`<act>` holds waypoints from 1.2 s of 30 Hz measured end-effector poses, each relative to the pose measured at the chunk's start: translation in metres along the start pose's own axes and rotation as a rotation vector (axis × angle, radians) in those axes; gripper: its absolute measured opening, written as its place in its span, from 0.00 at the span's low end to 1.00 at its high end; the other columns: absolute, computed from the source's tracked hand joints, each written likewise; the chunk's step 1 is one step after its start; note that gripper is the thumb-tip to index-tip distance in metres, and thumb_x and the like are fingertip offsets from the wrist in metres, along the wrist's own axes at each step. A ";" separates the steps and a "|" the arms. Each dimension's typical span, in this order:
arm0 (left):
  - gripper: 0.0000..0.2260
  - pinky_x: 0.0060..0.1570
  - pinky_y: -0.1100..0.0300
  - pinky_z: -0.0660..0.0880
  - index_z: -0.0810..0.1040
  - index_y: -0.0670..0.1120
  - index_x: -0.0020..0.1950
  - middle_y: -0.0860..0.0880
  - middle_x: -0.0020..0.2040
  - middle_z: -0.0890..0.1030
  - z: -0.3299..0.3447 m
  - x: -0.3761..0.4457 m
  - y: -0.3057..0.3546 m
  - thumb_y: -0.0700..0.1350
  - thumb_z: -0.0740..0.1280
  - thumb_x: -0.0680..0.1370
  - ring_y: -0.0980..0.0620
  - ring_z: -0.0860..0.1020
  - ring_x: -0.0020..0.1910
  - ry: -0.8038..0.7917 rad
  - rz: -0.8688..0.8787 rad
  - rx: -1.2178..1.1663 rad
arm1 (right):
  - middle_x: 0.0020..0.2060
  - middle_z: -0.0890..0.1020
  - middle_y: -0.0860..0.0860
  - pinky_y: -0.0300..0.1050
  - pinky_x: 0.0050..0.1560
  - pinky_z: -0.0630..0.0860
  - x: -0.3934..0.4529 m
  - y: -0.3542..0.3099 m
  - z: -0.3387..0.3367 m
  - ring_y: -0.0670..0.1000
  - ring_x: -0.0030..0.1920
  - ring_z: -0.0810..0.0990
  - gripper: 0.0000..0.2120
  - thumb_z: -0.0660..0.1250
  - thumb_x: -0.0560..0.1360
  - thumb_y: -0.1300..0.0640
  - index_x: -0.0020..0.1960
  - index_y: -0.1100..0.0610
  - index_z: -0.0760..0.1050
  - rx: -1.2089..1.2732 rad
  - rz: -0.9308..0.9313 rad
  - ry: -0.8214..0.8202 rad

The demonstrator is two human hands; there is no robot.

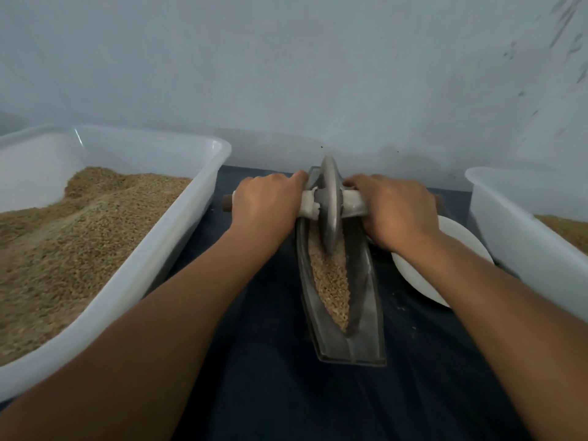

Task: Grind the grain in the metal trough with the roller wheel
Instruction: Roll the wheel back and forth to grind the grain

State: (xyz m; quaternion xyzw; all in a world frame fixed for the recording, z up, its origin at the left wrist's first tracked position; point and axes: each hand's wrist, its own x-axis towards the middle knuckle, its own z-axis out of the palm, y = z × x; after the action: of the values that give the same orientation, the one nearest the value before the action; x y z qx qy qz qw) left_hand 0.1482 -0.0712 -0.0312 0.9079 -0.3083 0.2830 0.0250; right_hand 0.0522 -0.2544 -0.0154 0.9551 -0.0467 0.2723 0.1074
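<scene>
A boat-shaped metal trough (366, 329) lies lengthwise on the dark cloth, with tan grain (331, 275) along its groove. A grey metal roller wheel (329, 202) stands upright in the far half of the trough, its lower edge in the grain. A white-wrapped axle handle (353, 202) runs through the wheel, with brown ends showing at both sides. My left hand (267, 205) grips the handle left of the wheel. My right hand (397, 211) grips it right of the wheel. The far end of the trough is hidden behind the wheel.
A large white plastic tub (178, 237) heaped with grain stands at the left, close to my left forearm. A second white tub (515, 230) with grain stands at the right. A white round plate (423, 275) lies between trough and right tub. A pale wall rises behind.
</scene>
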 end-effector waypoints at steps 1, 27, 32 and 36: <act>0.18 0.36 0.52 0.66 0.69 0.51 0.67 0.48 0.46 0.80 0.001 0.003 0.000 0.43 0.66 0.77 0.44 0.80 0.43 0.006 -0.003 0.001 | 0.53 0.83 0.49 0.47 0.40 0.65 0.005 0.002 0.001 0.58 0.49 0.83 0.25 0.72 0.73 0.54 0.69 0.43 0.74 -0.002 0.000 -0.015; 0.23 0.42 0.52 0.65 0.67 0.52 0.66 0.49 0.46 0.75 -0.051 -0.049 0.012 0.42 0.70 0.74 0.45 0.79 0.43 -0.088 0.026 0.047 | 0.52 0.84 0.48 0.52 0.51 0.69 -0.070 -0.026 -0.042 0.57 0.53 0.81 0.19 0.70 0.71 0.58 0.62 0.48 0.79 0.203 0.049 0.074; 0.22 0.41 0.51 0.66 0.68 0.52 0.65 0.51 0.42 0.71 -0.065 -0.056 0.015 0.42 0.70 0.74 0.46 0.74 0.40 -0.164 0.044 0.003 | 0.50 0.85 0.49 0.51 0.51 0.68 -0.089 -0.030 -0.049 0.57 0.51 0.81 0.17 0.71 0.71 0.61 0.59 0.50 0.81 0.262 0.087 0.133; 0.22 0.40 0.51 0.65 0.68 0.52 0.65 0.51 0.40 0.70 -0.063 -0.058 0.017 0.42 0.70 0.74 0.47 0.70 0.37 -0.141 0.031 0.034 | 0.52 0.84 0.49 0.52 0.53 0.69 -0.090 -0.029 -0.047 0.57 0.53 0.81 0.17 0.70 0.72 0.61 0.59 0.50 0.81 0.293 0.076 0.120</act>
State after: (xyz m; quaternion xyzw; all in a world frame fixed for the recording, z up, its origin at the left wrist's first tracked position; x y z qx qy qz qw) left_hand 0.0696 -0.0397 -0.0116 0.9210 -0.3184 0.2238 -0.0166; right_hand -0.0437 -0.2130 -0.0298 0.9401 -0.0361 0.3366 -0.0407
